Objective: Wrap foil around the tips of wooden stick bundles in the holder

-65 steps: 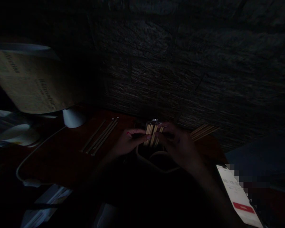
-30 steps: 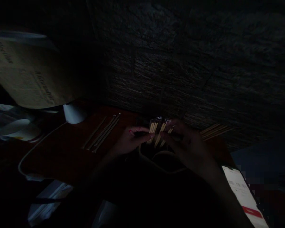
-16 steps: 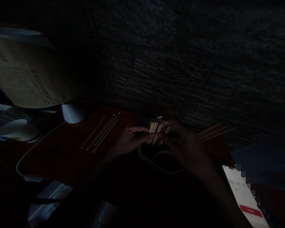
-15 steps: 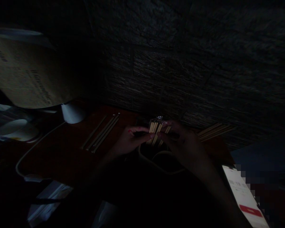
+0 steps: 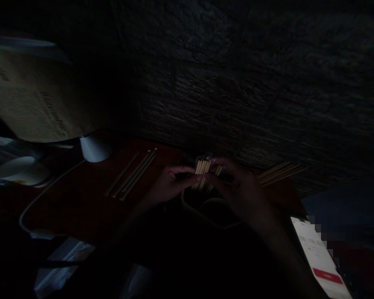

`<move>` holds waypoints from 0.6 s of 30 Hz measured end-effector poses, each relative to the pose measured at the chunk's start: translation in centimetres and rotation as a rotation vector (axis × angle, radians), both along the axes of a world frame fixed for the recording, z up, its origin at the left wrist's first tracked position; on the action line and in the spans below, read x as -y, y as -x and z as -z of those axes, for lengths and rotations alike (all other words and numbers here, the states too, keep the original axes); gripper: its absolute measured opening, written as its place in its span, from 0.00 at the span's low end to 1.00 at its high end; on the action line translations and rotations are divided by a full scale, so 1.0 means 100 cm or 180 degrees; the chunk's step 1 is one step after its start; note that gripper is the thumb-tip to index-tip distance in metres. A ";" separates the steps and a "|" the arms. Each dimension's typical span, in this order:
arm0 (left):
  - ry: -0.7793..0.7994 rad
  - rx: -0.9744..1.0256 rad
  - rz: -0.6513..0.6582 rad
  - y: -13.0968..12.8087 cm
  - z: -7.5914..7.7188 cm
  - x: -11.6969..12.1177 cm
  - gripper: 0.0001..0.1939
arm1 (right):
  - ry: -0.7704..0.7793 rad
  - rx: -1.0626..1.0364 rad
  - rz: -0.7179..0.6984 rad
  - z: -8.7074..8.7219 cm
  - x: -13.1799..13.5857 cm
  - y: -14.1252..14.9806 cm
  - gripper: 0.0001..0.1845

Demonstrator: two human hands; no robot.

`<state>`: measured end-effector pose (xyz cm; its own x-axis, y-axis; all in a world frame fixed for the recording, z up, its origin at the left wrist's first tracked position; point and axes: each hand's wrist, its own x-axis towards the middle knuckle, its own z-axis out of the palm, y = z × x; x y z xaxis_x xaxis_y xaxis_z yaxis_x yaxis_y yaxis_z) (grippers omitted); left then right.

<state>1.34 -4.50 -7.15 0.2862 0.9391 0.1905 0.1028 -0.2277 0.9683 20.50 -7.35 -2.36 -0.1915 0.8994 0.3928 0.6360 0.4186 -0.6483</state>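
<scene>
The scene is very dark. My left hand [image 5: 171,182] is closed, its thumb and fingers pinching a small bundle of pale wooden chopsticks [image 5: 202,169]. Shiny clear plastic shows at the bundle's top. From the right, my right hand [image 5: 244,189] meets it, thumb and fingertips pressed on the same bundle. A few more sticks [image 5: 218,170] stand beside the bundle, partly behind my right fingers. Below both hands is a dark container with a paler rim [image 5: 187,207]; the sticks' lower ends point into it, and whether they rest there is hidden.
Several loose chopsticks [image 5: 282,172] lie right, by the stone-textured wall [image 5: 193,91]. Several thin wrapped sticks [image 5: 134,174] lie left on the brown table [image 5: 77,199]. Further left are a white cone [image 5: 95,148], a paper bag [image 5: 40,99], a cup [image 5: 18,170]. A lit phone [image 5: 314,249] is lower right.
My right thumb and fingers have shifted slightly left, and a slanted chopstick at the bundle's right side now lies in line with the others. My left hand stays in place.
</scene>
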 end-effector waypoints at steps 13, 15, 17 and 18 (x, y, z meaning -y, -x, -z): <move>-0.0021 0.0233 0.0233 0.000 0.000 -0.002 0.10 | 0.0119 0.0017 0.0007 0.000 -0.001 0.001 0.10; -0.0085 0.0166 0.0159 0.000 0.001 -0.002 0.08 | 0.0116 -0.0069 -0.0002 0.000 0.000 0.001 0.11; -0.0104 0.0116 0.0117 0.000 0.002 -0.002 0.07 | 0.0143 -0.0195 -0.0034 0.000 0.000 0.000 0.13; -0.0090 0.0099 0.0108 -0.001 0.002 -0.001 0.07 | 0.0180 -0.0229 -0.0054 0.000 0.001 -0.001 0.13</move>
<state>1.41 -4.38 -7.39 0.3112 0.9231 0.2260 0.0645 -0.2578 0.9641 20.60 -7.41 -2.36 -0.1801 0.9174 0.3549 0.5800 0.3904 -0.7149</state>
